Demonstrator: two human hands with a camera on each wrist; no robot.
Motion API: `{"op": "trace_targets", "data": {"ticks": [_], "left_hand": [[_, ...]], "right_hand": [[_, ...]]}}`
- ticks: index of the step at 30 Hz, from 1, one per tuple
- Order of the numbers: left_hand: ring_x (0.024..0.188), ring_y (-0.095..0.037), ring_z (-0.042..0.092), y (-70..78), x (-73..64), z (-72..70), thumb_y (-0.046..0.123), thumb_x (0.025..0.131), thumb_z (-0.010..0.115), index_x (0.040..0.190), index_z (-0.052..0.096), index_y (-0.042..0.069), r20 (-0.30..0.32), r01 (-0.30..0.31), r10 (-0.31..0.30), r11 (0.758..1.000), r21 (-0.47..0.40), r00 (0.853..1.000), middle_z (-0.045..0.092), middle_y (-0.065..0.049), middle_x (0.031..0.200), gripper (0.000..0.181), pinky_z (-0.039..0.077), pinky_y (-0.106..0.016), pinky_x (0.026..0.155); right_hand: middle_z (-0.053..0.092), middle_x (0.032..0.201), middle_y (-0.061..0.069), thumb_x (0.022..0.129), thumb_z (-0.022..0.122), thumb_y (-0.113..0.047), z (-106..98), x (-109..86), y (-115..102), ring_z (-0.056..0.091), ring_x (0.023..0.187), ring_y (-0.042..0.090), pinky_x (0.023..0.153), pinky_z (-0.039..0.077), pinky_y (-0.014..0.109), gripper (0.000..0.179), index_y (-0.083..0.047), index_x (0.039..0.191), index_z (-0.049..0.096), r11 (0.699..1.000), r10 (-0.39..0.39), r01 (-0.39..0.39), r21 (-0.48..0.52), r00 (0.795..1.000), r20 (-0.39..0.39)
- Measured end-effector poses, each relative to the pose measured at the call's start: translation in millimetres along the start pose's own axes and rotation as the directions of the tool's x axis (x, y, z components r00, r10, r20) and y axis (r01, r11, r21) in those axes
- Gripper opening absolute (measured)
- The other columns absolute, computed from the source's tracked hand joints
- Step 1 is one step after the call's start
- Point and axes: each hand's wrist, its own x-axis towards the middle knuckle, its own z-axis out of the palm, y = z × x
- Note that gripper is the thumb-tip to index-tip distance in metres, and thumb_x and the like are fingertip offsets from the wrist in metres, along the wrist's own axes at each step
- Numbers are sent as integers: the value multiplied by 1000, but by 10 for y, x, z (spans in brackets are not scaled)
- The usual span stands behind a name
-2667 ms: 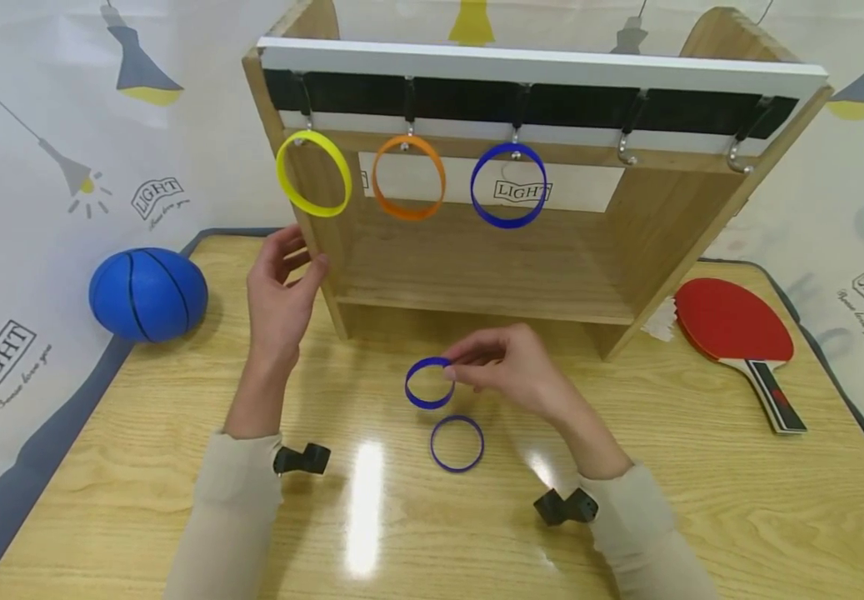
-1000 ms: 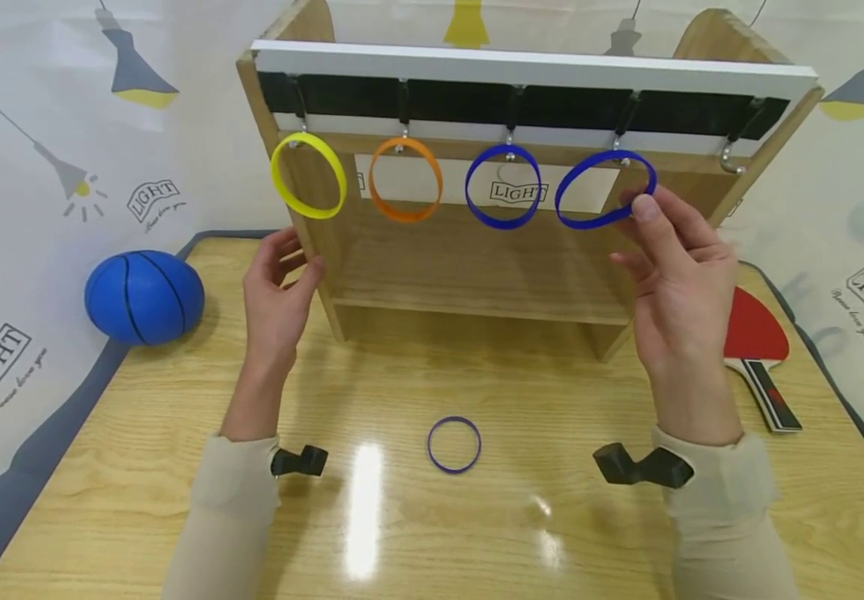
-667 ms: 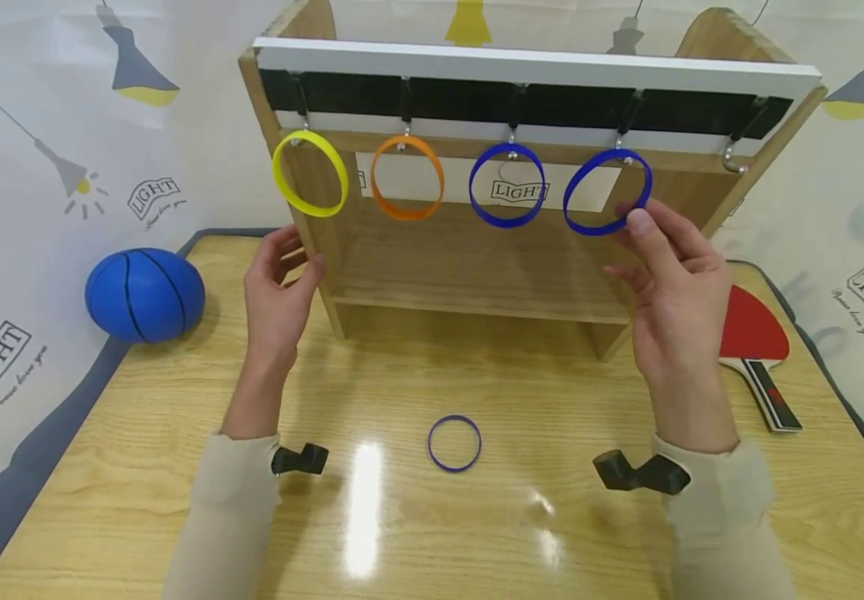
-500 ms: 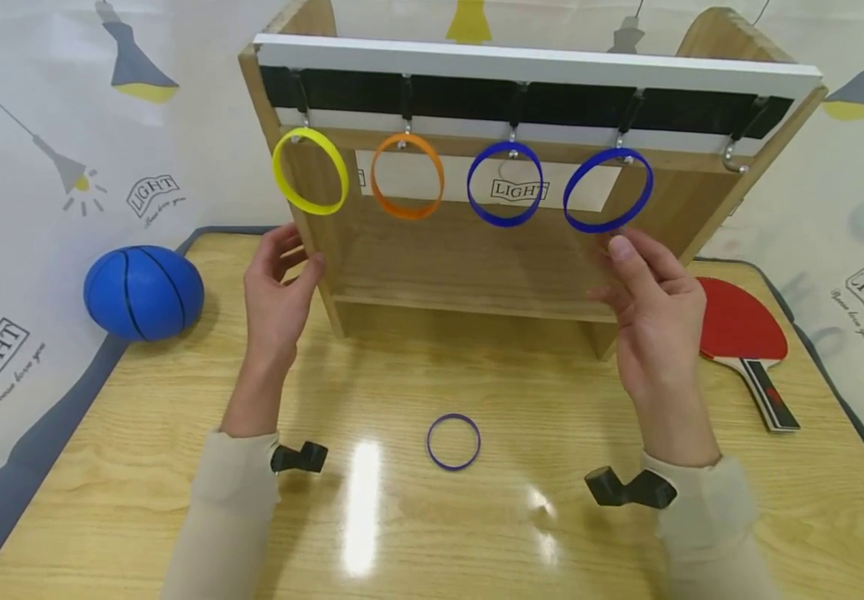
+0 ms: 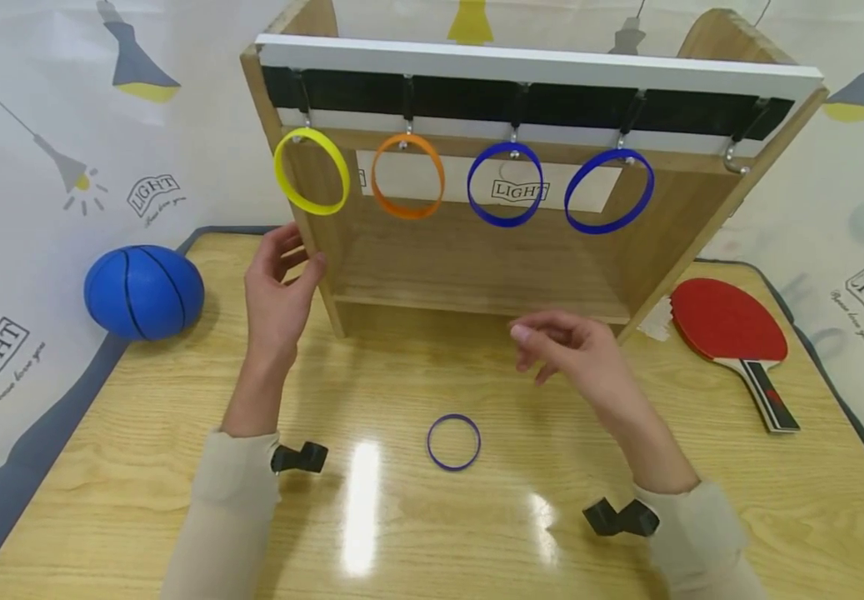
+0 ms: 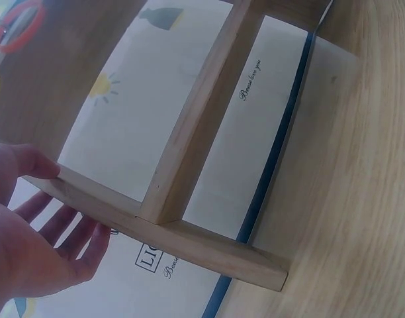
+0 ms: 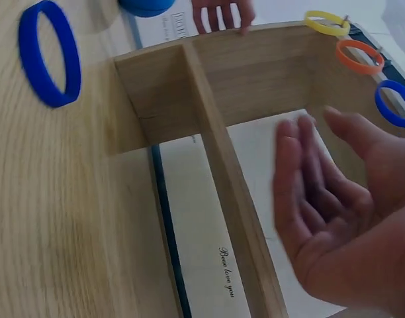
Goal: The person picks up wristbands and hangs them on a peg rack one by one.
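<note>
My left hand (image 5: 277, 292) grips the left side panel of a wooden shelf (image 5: 476, 258), thumb on one face and fingers on the other, as the left wrist view shows. My right hand (image 5: 574, 358) is in the air before the shelf's lower front, fingers loosely bent, holding nothing. From the shelf's hooks hang a yellow wristband (image 5: 322, 210), an orange wristband (image 5: 409, 214) and two blue ones, the third-hook blue wristband (image 5: 505, 222) and the fourth-hook blue wristband (image 5: 596, 228). Another blue wristband (image 5: 454, 468) lies flat on the table, left of and nearer than my right hand.
The rightmost hook (image 5: 735, 160) carries nothing. A blue ball (image 5: 144, 292) sits on the table at the left. On the right lies a red table tennis paddle (image 5: 731, 321), by a white feathery thing (image 5: 656, 321). Printed cloth (image 5: 49, 208) surrounds the wooden table (image 5: 521, 517).
My right hand has picked a blue wristband off the table, hung it on the fourth hook and let go. It has since moved down and left. The left hand stays put.
</note>
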Motion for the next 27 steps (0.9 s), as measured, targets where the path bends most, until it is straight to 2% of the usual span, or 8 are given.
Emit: {"op": "trace_targets", "data": {"ticks": [2, 4, 8, 14, 19, 24, 27], "left_hand": [[113, -26, 54, 0, -2, -2, 10, 91, 67, 131, 59, 12, 1, 1, -1, 1000, 3, 1000, 57, -9, 127, 40, 48, -32, 86], [113, -26, 54, -1, -2, -3, 10, 91, 68, 130, 59, 12, 1, 3, -3, 1000, 4, 1000, 57, -9, 127, 40, 48, -32, 86], [112, -25, 54, -3, -5, -5, 10, 91, 68, 130, 60, 12, -3, 1, -1, 1000, 3, 1000, 57, -9, 126, 39, 48, -32, 85], [112, -25, 55, -14, 7, 0, 10, 91, 68, 130, 60, 12, -7, 0, 1, 1000, 14, 1000, 58, -9, 126, 40, 48, -31, 85], [113, -25, 55, 19, 0, 4, 9, 91, 67, 130, 59, 11, -8, 10, -10, 1000, 25, 1000, 58, -9, 126, 40, 48, -31, 85], [113, -28, 55, 198, -72, 36, 7, 91, 65, 129, 60, 8, 0, 16, -16, 1000, 19, 1000, 58, -12, 125, 38, 48, -31, 85], [113, -29, 54, 247, -93, 48, 7, 91, 64, 129, 60, 9, 1, 19, -19, 1000, 18, 1000, 57, -13, 125, 37, 48, -30, 85]], "right_hand": [[69, 89, 14, 95, 67, -26, 49, -14, 34, 65, 82, 37, 63, 56, 43, 28, -4, 112, 68, 994, 44, -31, -104, 992, 119], [68, 88, 15, 94, 68, -24, 107, -31, 68, 65, 80, 40, 61, 55, 45, 24, -5, 109, 69, 982, 81, -41, -186, 974, 213], [67, 85, 14, 93, 69, -21, 244, -69, 135, 64, 73, 37, 56, 54, 43, 17, -7, 103, 70, 943, 133, -27, -333, 944, 301], [65, 74, 3, 87, 75, -24, 433, -106, 197, 63, 61, 24, 53, 50, 33, 14, -12, 91, 69, 853, 202, -26, -522, 937, 283], [65, 70, -1, 85, 78, -29, 518, -122, 247, 60, 58, 16, 55, 48, 32, 16, -15, 86, 68, 798, 237, -31, -602, 935, 266], [65, 69, -2, 85, 77, -27, 550, -124, 281, 61, 57, 17, 54, 48, 32, 16, -15, 84, 67, 788, 233, -35, -615, 941, 244], [65, 69, -2, 85, 78, -26, 566, -117, 295, 61, 56, 17, 55, 47, 32, 17, -15, 84, 65, 780, 232, -48, -624, 948, 218]]}}
